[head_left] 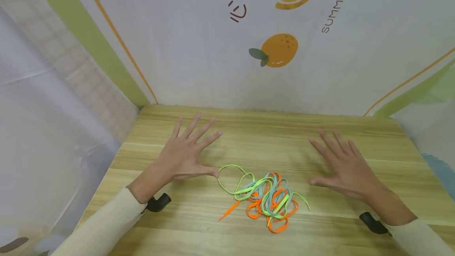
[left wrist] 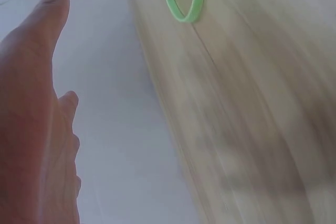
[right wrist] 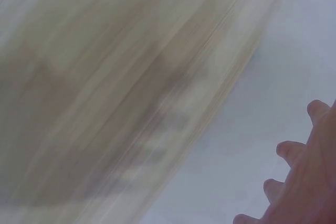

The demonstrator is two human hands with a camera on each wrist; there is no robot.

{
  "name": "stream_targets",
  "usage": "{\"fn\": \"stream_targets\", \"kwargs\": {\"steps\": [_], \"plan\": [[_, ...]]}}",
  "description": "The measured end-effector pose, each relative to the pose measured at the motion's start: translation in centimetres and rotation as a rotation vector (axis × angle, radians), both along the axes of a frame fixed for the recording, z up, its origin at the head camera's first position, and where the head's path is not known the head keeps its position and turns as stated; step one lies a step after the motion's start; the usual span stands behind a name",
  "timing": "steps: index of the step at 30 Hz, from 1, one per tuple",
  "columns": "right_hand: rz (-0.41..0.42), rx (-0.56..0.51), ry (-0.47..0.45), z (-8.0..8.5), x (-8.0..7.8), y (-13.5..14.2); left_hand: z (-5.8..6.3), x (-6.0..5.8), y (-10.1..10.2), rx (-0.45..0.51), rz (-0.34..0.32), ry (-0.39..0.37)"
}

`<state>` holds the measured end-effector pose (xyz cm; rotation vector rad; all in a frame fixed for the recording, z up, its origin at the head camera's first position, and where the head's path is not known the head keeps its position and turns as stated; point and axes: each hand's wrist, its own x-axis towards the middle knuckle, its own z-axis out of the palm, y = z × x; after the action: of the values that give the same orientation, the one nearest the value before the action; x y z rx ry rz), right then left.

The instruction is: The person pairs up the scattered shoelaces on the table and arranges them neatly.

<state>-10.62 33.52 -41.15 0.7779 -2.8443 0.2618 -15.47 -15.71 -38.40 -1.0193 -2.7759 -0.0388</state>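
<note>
A tangle of flat shoelaces [head_left: 271,196] in yellow-green, orange and pale blue lies on the wooden table. A yellow-green lace [head_left: 232,165] makes a loose loop on its left side, and an orange lace end [head_left: 230,210] points toward the lower left. My left hand [head_left: 183,153] hovers left of the tangle with fingers spread; from the head its thumb tip overlaps the loop's edge, though the left wrist view shows the thumb apart from the green lace [left wrist: 193,11]. To the right of the tangle, my right hand [head_left: 346,171] is held above the table, fingers spread, holding nothing.
The wooden table [head_left: 185,224] meets a white printed cloth [head_left: 199,58] at its back edge. Cloth also hangs at the left and right sides. Black wrist mounts [head_left: 158,202] sit under both forearms.
</note>
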Motion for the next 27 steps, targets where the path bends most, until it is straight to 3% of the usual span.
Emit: {"fn": "stream_targets", "kwargs": {"steps": [5, 9, 14, 18, 27], "plan": [[0.000, -0.018, -0.005, -0.2, 0.1, 0.8, -0.2, -0.1, -0.9, 0.021, 0.006, 0.008], [0.014, -0.112, -0.053, -0.2, 0.0, 0.5, -0.5, -0.1, -1.0, 0.053, -0.005, -0.027], [0.066, -0.269, -0.172, -0.2, -0.2, -1.3, -1.1, 0.2, 0.1, 0.114, -0.014, -0.231], [0.110, -0.308, -0.241, -0.5, -0.4, -3.1, -1.7, 0.5, 1.5, 0.174, -0.040, -0.370], [0.240, -0.262, -0.138, -2.0, -1.2, -5.7, -3.0, 1.4, 5.4, 0.367, -0.146, -0.415]]}}
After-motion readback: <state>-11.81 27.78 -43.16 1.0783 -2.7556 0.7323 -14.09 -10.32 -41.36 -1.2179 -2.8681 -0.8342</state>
